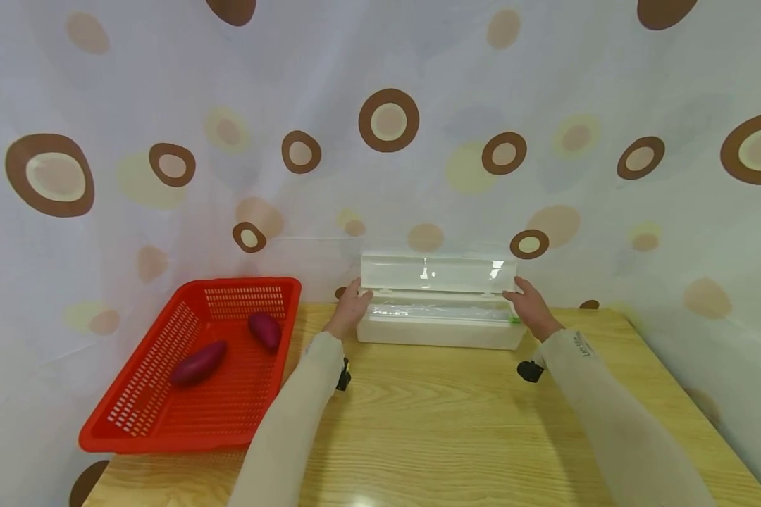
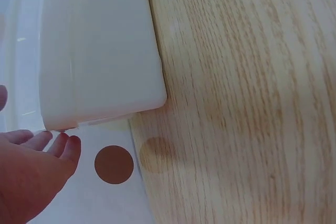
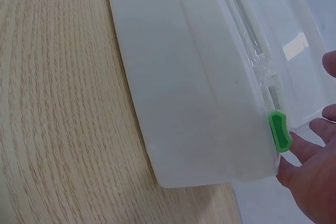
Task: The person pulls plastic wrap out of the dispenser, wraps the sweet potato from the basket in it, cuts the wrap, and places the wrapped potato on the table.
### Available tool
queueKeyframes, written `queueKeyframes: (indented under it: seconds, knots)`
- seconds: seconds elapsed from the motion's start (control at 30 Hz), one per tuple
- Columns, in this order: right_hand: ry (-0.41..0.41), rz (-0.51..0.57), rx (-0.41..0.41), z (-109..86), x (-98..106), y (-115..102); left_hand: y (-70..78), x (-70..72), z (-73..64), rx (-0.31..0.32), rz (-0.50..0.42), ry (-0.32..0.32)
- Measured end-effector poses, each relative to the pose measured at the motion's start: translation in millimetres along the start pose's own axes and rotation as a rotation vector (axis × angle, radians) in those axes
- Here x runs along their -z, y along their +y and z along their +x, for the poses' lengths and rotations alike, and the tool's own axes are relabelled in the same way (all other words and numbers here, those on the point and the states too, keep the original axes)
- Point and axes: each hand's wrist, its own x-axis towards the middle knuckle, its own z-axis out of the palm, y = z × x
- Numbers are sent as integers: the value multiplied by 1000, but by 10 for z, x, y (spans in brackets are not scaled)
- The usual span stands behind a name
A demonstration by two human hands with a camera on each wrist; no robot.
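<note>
A long white plastic-wrap dispenser [image 1: 440, 331] lies near the back of the table, its lid [image 1: 437, 273] raised on the hinge. Clear plastic wrap [image 1: 444, 312] shows inside, and a green slide cutter [image 3: 280, 131] sits at the right end of its rim. My left hand [image 1: 350, 310] is at the left end, fingertips right at the corner where lid and box meet, thumb apart from the fingers. At the right end my right hand [image 1: 533, 310] reaches beside the lid's edge, its fingers close by the green cutter and the thumb spread above them.
On the left stands a red plastic basket [image 1: 241, 417] with two purple sweet potatoes [image 1: 199, 363] in it. A patterned curtain [image 1: 456, 84] hangs directly behind the wooden table [image 1: 431, 422], close to the raised lid.
</note>
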Motion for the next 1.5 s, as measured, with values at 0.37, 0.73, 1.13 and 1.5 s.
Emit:
queueKeyframes:
  seconds: [0.37,0.73,1.13,1.5]
  knots:
    - [4,-44,-20,-46,-30,2,17,-21,-51,-26,46,25]
    - [141,-491,236,-152,-265,-146,99,-63,-86,-159,254,124]
    - [-7,-739,215,-137,-500,-192,239,-273,-113,-146,809,-94]
    - [47,-643,194,-72,-519,-178,203,-307,-126,-165,775,-10]
